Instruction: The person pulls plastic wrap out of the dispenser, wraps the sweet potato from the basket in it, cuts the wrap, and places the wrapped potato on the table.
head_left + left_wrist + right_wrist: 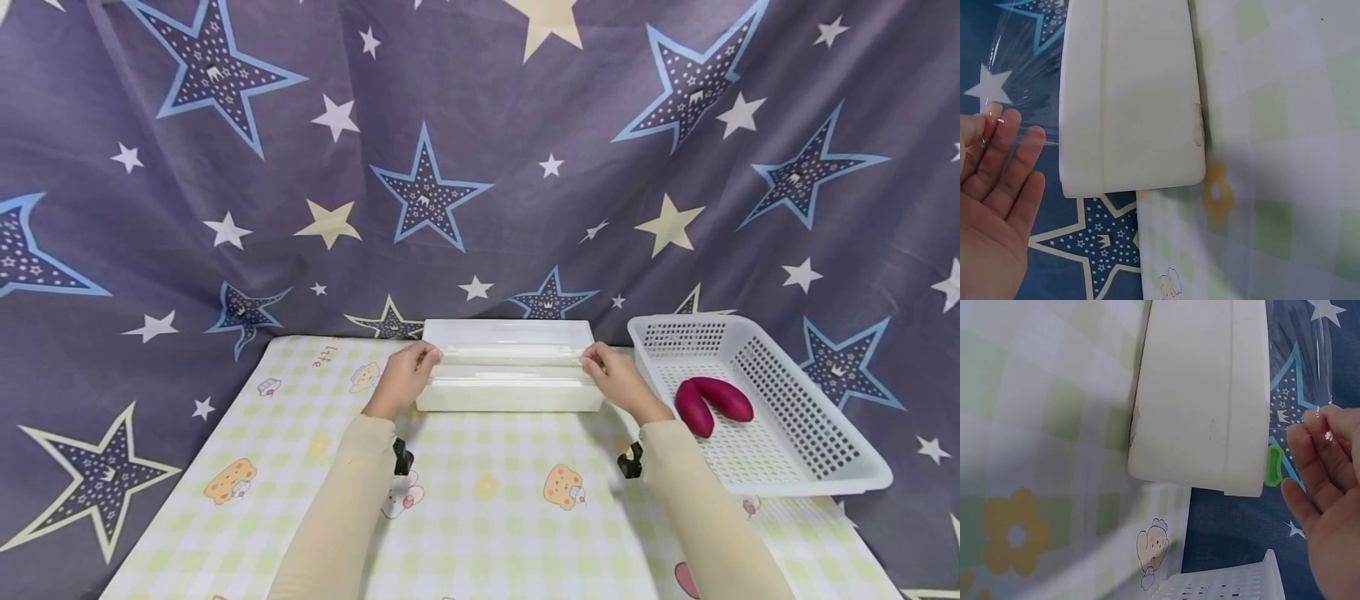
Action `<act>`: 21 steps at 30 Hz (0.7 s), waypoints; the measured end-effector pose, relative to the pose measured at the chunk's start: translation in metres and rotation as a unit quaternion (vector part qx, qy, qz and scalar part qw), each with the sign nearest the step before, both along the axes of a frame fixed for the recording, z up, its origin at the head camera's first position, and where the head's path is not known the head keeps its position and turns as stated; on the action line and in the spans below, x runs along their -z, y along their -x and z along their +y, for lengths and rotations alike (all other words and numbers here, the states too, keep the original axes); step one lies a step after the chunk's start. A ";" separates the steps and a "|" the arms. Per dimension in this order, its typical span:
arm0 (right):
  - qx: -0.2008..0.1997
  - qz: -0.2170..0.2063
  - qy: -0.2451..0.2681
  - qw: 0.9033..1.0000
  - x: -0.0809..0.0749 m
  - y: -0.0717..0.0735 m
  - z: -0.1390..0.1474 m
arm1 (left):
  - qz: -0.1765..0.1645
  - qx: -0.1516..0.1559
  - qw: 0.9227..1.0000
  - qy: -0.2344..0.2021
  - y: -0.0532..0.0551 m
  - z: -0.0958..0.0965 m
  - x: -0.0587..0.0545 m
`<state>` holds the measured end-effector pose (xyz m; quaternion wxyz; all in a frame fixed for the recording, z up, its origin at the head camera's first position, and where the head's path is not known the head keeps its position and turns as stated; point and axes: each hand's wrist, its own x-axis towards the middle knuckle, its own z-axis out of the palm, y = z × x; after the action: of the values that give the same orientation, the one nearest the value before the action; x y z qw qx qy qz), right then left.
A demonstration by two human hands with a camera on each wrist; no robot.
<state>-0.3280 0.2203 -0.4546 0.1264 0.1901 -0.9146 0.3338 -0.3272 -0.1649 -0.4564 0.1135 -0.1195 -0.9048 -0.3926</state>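
Note:
A white cling film dispenser box (pixel 510 395) stands near the back of the table, its lid (pixel 510 331) raised behind it. Clear cling film (pixel 1025 87) stretches out of the box between both hands. My left hand (pixel 405 377) pinches one corner of the film between thumb and index finger, beside the box's left end. At the right end, my right hand (pixel 621 379) pinches the other corner the same way. The other fingers of each hand are loosely bent. In the right wrist view a small green piece (pixel 1274 465) shows at the box's edge.
To the right is a white plastic basket (pixel 862 477) holding dark red sweet-potato-like pieces (pixel 708 402). A checked cloth with cartoon prints covers the table (pixel 480 517). Behind it hangs a blue-grey curtain (pixel 480 92) with stars.

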 end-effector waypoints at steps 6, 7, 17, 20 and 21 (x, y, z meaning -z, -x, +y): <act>-0.003 0.012 0.023 1.000 -0.004 -0.002 0.002 | 0.010 0.000 1.000 -0.005 -0.001 0.001 -0.006; -0.002 0.014 0.027 1.000 -0.005 -0.002 0.002 | 0.011 0.000 1.000 -0.007 -0.001 0.001 -0.006; 0.004 0.045 0.047 0.998 -0.010 -0.003 0.003 | 0.036 0.005 0.999 -0.026 -0.004 0.001 -0.013; 0.005 0.049 0.061 0.997 -0.012 -0.004 0.004 | 0.046 0.007 0.998 -0.036 -0.004 0.001 -0.016; 0.005 0.050 0.063 0.997 -0.013 -0.004 0.004 | 0.048 0.008 0.998 -0.040 -0.004 0.002 -0.017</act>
<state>-0.3240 0.2247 -0.4415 0.1851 0.1931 -0.8853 0.3804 -0.3233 -0.1632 -0.4393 0.1580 -0.1406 -0.8811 -0.4230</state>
